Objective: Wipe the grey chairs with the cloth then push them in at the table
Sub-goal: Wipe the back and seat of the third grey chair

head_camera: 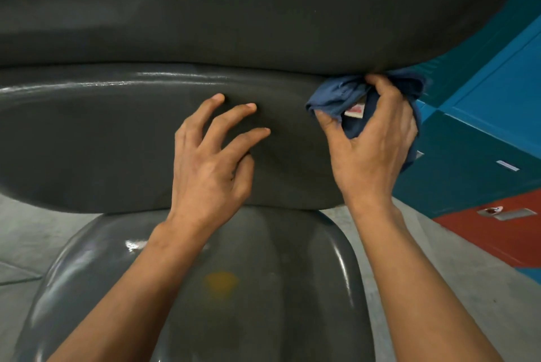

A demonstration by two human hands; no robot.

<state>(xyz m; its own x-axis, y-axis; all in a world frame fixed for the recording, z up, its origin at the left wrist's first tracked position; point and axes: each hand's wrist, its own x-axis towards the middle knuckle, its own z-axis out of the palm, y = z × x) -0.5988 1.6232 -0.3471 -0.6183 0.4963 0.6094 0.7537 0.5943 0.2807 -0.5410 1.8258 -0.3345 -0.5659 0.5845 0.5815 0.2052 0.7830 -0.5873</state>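
Looking down from your head, nearest to you is the glossy seat of a grey chair point(263, 288), with a faint yellowish mark point(221, 281) near its middle and both your forearms reaching forward over it. Beyond the seat rises the chair's backrest point(102, 145), a broad dark grey shell that spans most of the width of the view.

Your left hand point(210, 162) rests on that backrest near its middle, fingers spread apart and straight, their tips touching the surface and holding nothing.

Just to the right of it, your right hand point(371, 142) grips the cloth point(336, 98), a bunched dark blue rag with a small white and red tag point(355, 111) showing between thumb and fingers. Your fingers are curled round it, and the cloth is pressed at the right end of the backrest, close under a large dark grey surface point(263, 10) that fills the upper part of the view. That surface hangs over the backrest and hides whatever lies behind it; you cannot tell from here what it is.

To the right, past the cloth, stand teal panels point(483, 115) and below them a red panel point(497, 233) with a small metal handle point(510, 213). A pale grey floor point(439, 288) runs beside the chair on both sides.
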